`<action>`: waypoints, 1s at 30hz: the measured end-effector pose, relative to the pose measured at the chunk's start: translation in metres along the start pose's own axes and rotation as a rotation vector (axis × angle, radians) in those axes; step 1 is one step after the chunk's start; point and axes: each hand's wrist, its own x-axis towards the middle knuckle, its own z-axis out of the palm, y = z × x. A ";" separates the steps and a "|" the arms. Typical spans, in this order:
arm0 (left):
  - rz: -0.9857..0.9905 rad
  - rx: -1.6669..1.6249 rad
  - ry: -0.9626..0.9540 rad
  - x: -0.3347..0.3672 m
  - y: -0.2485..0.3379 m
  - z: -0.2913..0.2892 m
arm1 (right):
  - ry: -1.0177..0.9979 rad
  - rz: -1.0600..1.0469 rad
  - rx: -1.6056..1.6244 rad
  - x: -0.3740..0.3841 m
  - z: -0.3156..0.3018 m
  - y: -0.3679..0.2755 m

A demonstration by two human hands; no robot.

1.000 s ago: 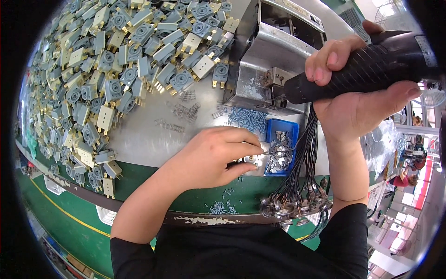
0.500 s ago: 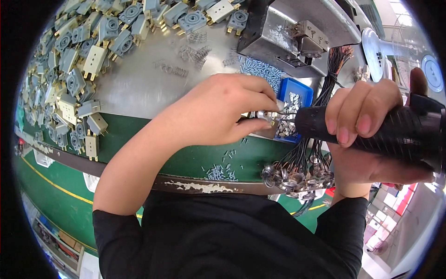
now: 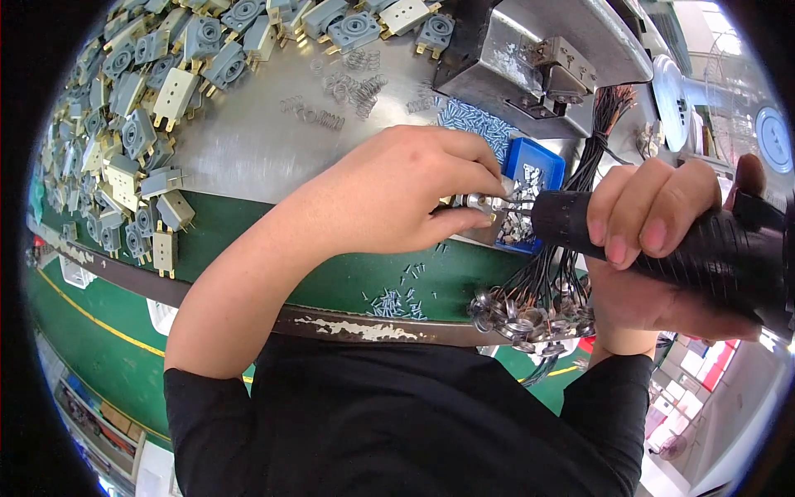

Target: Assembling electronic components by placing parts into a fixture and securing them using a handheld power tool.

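Observation:
My left hand (image 3: 414,190) reaches over the front of the metal bench top, pinching a small silvery metal part (image 3: 475,201) between thumb and fingers. Its far side is hidden by my fingertips. On the right, my right hand (image 3: 658,219) wraps round the thick black body of a power screwdriver (image 3: 563,219), held level and pointing left. Its thin metal tip reaches the part, with what looks like a dark wire alongside. Whether a screw sits between tip and part is too small to tell. Behind the tip stands a blue tray (image 3: 556,166) of small metal pieces.
Grey and cream blocks with brass terminals (image 3: 199,37) pile up at the left. Springs (image 3: 356,87) and a heap of screws (image 3: 476,124) lie beyond my left hand. A steel fixture (image 3: 489,70) stands behind. Black wires (image 3: 590,161) with metal ends hang over the front edge.
The whole view has shifted slightly, with the bench things a little further right. Both hands keep their grips, and the screwdriver tip stays at the small metal part.

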 end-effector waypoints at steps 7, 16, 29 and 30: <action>0.005 0.003 0.006 0.000 -0.001 0.000 | -0.031 -0.050 -0.016 -0.001 0.003 0.002; 0.015 -0.009 0.001 -0.001 0.000 0.000 | -0.125 -0.073 0.022 -0.003 -0.004 0.008; 0.023 0.008 0.042 -0.001 0.001 0.004 | -0.150 -0.081 0.079 -0.009 -0.008 0.015; 0.029 0.010 0.040 0.000 0.002 0.004 | -0.161 -0.082 0.083 -0.008 -0.010 0.016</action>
